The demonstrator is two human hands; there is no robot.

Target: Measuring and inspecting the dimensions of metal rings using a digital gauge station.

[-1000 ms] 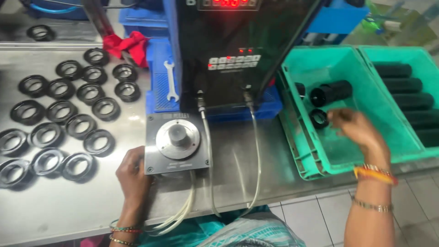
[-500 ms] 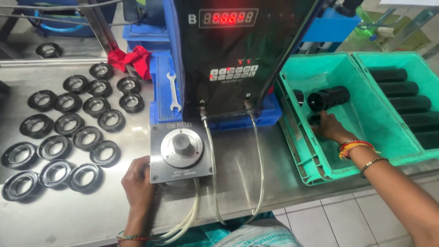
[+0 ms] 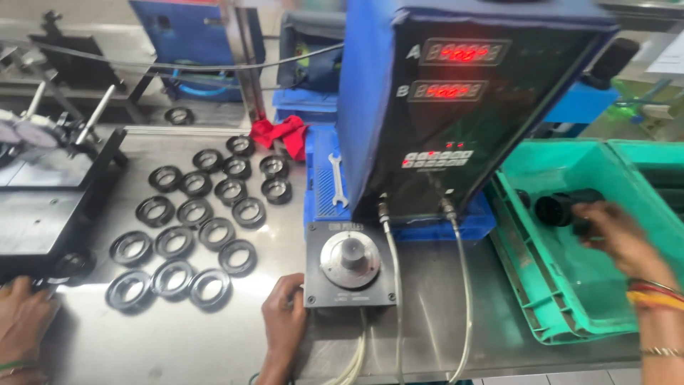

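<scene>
A: Nearest the fixture (image 3: 350, 265) — what's there?

B: The left hand (image 3: 283, 314) rests curled against the fixture's left edge, gripping nothing, as it did half a second ago. Another person's hand (image 3: 21, 314) has come into view far left of the fixture.

A: And the right hand (image 3: 618, 237)?

B: Right of the fixture, inside the green bin (image 3: 570, 314). Its fingers now close on a black tube (image 3: 566, 207) — earlier the hand lay lower in the bin, below the tube.

A: Farther off?

B: Black rings (image 3: 192, 228) lie in rows left of the fixture. Behind it stands the tester (image 3: 456, 107), with a spanner (image 3: 338, 182) beside and a red rag (image 3: 285, 134) beyond. More of the tester shows than before.
</scene>
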